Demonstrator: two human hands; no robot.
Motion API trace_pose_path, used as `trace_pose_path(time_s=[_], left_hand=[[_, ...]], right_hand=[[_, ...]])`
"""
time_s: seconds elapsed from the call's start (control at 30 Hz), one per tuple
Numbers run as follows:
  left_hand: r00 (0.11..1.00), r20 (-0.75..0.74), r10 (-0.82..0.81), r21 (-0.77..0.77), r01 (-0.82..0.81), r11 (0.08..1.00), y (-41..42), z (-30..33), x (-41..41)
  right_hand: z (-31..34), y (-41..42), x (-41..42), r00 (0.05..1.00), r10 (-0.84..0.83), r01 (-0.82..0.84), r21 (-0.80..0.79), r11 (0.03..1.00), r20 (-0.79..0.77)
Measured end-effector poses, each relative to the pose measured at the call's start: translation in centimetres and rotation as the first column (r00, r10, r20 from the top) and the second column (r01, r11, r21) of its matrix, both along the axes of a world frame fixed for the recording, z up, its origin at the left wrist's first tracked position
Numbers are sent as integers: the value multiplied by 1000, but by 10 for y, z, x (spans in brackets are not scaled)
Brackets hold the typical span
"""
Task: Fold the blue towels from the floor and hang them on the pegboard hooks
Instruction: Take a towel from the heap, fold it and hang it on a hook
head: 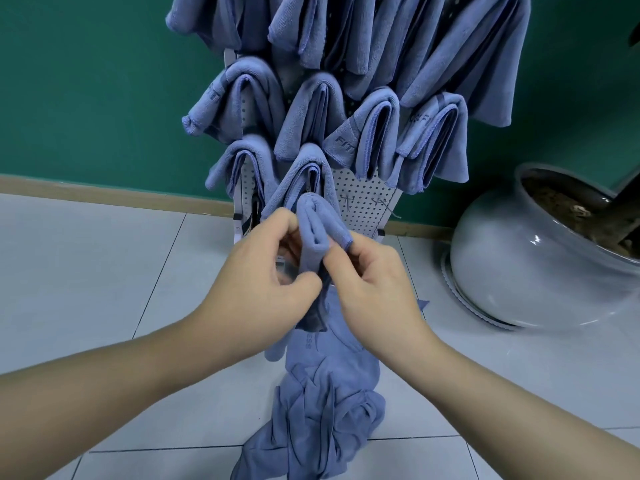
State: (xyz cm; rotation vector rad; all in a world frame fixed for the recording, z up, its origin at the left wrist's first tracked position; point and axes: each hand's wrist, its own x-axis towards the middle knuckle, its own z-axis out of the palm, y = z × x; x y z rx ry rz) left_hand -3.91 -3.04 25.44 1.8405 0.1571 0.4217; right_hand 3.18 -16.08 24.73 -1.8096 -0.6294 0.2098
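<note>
Both hands, left hand (266, 271) and right hand (374, 289), pinch a folded towel (315, 233) before the pegboard (363, 199); hanging on a free hook (379, 202) likely follows.

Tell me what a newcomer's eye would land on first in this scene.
First, the two hands at centre: the left hand and right hand pinch a folded blue towel in front of the pegboard. Behind them, rows of hung towels cover the board. A crumpled towel pile lies on the tiled floor below, and a large grey pot leans at the right.
</note>
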Motion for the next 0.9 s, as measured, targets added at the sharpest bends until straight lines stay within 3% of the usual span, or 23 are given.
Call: trace_pose_path(time_s=[0.17, 0.33, 0.47, 0.6, 0.67, 0.8, 0.9], left_hand=[[996, 82, -37, -30, 40, 999, 2, 2, 2], [996, 79, 41, -4, -41, 999, 10, -2, 9], [985, 3, 174, 26, -174, 984, 9, -3, 13], [993, -87, -77, -206, 58, 977, 9, 1, 17], [980, -111, -164, -197, 140, 970, 7, 5, 14], [980, -103, -171, -180, 150, 972, 4, 1, 12], [981, -85, -173, -225, 151, 963, 5, 0, 16]], right_hand=[[7, -3, 6, 1000, -22, 22, -3, 1000, 6], [12, -6, 2, 996, 81, -81, -14, 997, 49], [13, -3, 4, 994, -12, 11, 10, 1000, 107], [32, -6, 17, 998, 65, -65, 148, 987, 5], [41, -10, 24, 984, 158, -135, 244, 960, -78], [58, -14, 27, 942, 271, -166, 431, 887, -196], [64, -16, 27, 939, 281, -158, 473, 867, -201]])
